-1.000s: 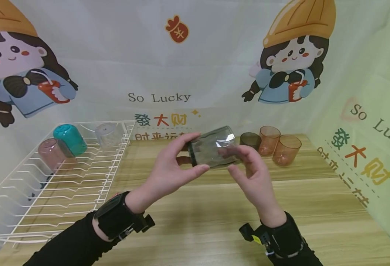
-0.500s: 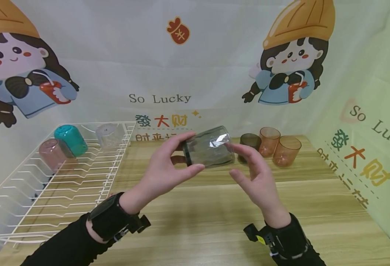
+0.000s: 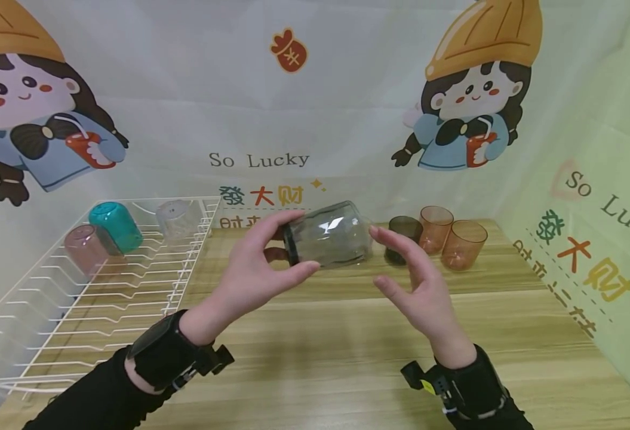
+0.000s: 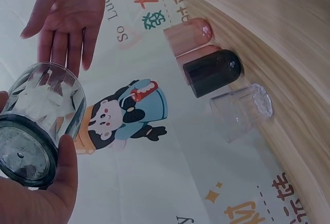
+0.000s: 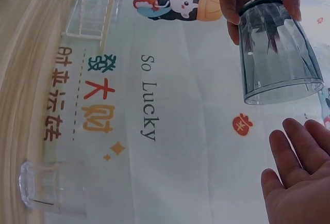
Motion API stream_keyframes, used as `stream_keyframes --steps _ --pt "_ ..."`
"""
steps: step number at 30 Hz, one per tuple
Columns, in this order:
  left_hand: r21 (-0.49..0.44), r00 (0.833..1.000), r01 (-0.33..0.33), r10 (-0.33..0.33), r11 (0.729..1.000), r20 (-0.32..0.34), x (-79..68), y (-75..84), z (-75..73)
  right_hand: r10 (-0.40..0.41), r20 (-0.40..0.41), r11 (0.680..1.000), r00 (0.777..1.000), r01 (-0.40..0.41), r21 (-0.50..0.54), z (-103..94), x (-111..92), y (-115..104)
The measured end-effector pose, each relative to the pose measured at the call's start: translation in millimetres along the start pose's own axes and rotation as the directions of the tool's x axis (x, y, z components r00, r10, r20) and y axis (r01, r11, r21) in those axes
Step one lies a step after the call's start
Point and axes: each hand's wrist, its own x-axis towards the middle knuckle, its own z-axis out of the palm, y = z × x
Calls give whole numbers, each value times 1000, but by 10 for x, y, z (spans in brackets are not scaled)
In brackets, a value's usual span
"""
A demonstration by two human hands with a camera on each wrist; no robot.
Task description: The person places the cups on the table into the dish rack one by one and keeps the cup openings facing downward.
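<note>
A smoky grey see-through cup (image 3: 328,234) lies on its side in mid-air above the table. My left hand (image 3: 255,266) grips it at its thick dark base, thumb below and fingers over the top. Its open mouth points right, toward my right hand (image 3: 415,286). In the right wrist view the right hand's fingers are spread and hold nothing, with a gap between them and the cup's rim. The left wrist view shows the round base of the cup facing the camera.
A white wire rack (image 3: 30,380) at left holds a teal cup (image 3: 114,227), a pink cup (image 3: 85,248) and a clear cup (image 3: 174,220). Back right on the table stand a dark cup (image 3: 403,230), two orange cups (image 3: 464,246) and a clear cup (image 4: 241,110).
The left hand has carried the grey cup leftward, away from the right hand. The right hand's fingers have let go of the cup's rim end and drawn slightly to the right.
</note>
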Motion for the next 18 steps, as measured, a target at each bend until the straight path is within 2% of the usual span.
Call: stream_keyframes --steps 2,6,13,18 --pt "13 1000 -5 5 1000 -9 -1 -62 -31 -2 3 1000 1000 2 -14 1 14 -57" --pt "28 1000 -8 9 1000 -25 11 -80 -114 16 3 999 1000 -16 -50 -10 27 -119" --pt "128 996 80 -73 989 -58 22 -64 -301 41 -1 995 999 -41 -94 -53 3 -89" --pt "144 991 122 -113 982 -72 5 -75 -419 33 1 994 999 -33 -105 -97 -26 24"
